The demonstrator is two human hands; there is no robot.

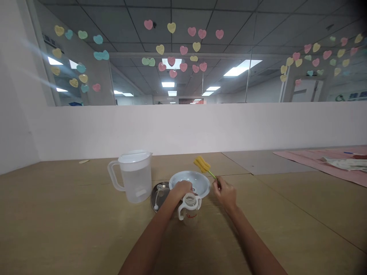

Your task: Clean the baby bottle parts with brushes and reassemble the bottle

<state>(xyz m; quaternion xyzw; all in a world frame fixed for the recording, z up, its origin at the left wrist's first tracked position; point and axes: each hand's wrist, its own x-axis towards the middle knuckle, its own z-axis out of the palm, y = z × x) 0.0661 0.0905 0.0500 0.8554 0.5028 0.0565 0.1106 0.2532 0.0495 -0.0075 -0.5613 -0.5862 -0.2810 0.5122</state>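
Note:
My left hand rests on the top of a small clear baby cup with two white handles, standing on the wooden table. My right hand grips the thin green handle of a brush with a yellow sponge head, held up over the far rim of a pale blue bowl. The bowl stands just behind the cup. Whether the left hand grips the cup's top or only touches it is hard to tell.
A clear plastic jug with a white lid stands left of the bowl. A round metal tray holding a white straw piece lies between jug and cup. A pink mat with items lies at the far right. A white partition wall runs behind the table.

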